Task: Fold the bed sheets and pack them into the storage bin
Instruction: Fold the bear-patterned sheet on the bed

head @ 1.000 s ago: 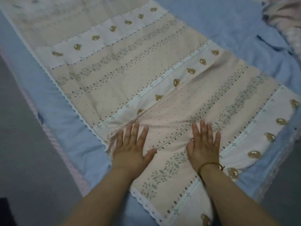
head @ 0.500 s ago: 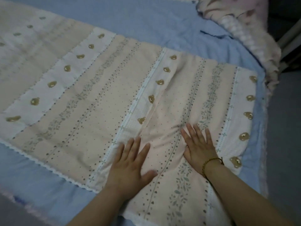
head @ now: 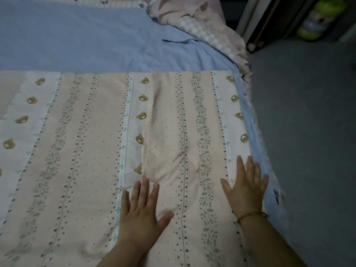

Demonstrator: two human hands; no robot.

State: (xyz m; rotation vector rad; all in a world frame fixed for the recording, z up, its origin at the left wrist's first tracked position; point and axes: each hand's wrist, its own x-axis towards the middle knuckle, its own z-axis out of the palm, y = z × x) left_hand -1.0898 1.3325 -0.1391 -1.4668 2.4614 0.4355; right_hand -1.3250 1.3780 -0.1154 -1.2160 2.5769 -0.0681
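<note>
The striped bed sheet (head: 86,151), printed with small bear heads, is lying spread flat on the blue cover (head: 86,41) of the bed, its far edge running straight across the view and its right edge sitting just inside the bed's right side. Both hands are pressing down on it, palms flat and fingers straight and slightly spread, gripping nothing.

The left hand (head: 140,212) is staying where it was half a second ago, just right of the middle row of bears. The right hand (head: 245,187), with a thin bracelet (head: 250,215) on its wrist, has slid outward: earlier it was resting beside the leafy stripe, and now it is lying past that stripe, on the white band at the sheet's right edge (its fingers are blurred). The hands are therefore wider apart than before, with a soft wrinkle running up the cloth between them.

A crumpled pink blanket (head: 202,22) is lying at the bed's far right corner, with grey floor (head: 308,132) beside the bed.
</note>
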